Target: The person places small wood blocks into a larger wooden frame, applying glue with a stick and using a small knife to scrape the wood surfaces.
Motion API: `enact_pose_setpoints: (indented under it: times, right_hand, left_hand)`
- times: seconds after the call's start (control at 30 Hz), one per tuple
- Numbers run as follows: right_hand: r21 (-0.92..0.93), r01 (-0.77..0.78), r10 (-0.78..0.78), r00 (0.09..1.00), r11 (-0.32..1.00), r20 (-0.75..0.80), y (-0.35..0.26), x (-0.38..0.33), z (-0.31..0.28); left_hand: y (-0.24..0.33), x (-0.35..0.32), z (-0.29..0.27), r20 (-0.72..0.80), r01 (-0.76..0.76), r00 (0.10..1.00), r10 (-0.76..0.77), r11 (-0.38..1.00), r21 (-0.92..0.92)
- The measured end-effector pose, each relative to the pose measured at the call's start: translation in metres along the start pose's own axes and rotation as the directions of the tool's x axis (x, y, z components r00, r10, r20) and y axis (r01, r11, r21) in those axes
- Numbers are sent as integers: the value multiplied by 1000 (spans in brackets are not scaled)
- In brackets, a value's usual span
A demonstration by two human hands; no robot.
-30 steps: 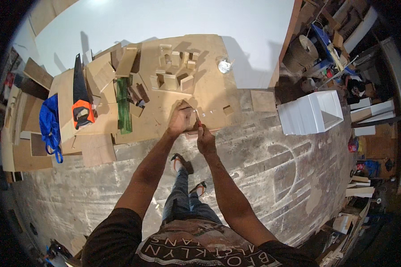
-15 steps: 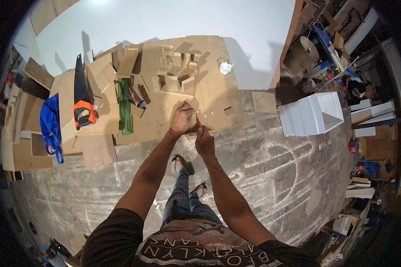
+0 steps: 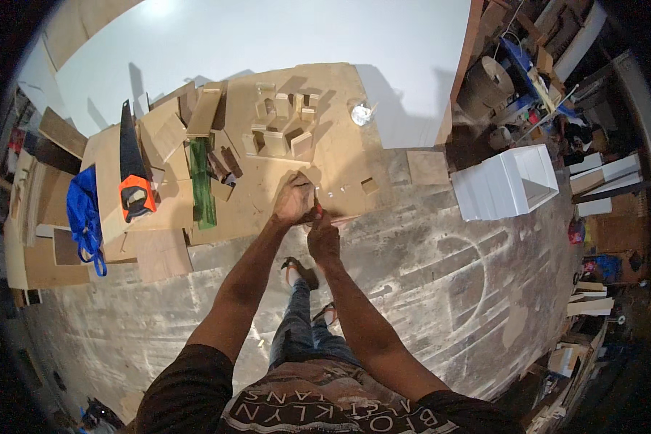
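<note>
Head view, right hand clenched round red-handled tool, left hand curled, contents unclear

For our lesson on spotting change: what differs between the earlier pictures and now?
The right hand, gripping the red-handled tool, has moved left, closer to the left hand. No new grasp or release shows. The orange-handled saw and white box stayed put.

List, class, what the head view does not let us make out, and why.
All in the head view:
- What, if anything, the left hand holds: the hand itself hides it.
- The red tool's tip: too small, against the left hand; the right hand covers its grip.
- The white sheet's far end: cut off by the upper edge.
</note>
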State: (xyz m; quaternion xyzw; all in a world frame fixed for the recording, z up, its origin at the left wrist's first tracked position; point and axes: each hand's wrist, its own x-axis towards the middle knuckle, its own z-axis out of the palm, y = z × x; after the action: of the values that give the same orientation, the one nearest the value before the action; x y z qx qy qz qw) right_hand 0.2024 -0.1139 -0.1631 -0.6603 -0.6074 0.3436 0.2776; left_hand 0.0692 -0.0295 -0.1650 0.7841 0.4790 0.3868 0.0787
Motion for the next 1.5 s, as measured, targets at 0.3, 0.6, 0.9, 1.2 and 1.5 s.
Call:
enact_pose_setpoints:
  times: [0.3, 0.6, 0.9, 1.2, 1.5]
  right_hand:
    - [-74, -56, 57, 998, 996, 20, -1, 0, -5]
    - [-72, -68, 69, 998, 995, 12, -8, 2, -8]
    - [-157, 62, -55, 997, 986, 46, 8, 10, -2]
    - [-354, 275, -271, 961, 894, 61, 21, 14, -1]
    - [-125, 35, -18, 991, 991, 136, -1, 18, -13]
  left_hand:
    - [4, 3, -1, -2, -5, 1000, 5, 1000, -2]
    - [-2, -3, 5, 123, 82, 989, -86, 996, 37]
    - [-3, -3, 4, 126, 89, 987, -97, 993, 72]
    - [-11, -5, 9, 90, 35, 995, -42, 996, 77]
    - [-19, -10, 22, 65, 86, 994, -84, 996, -30]
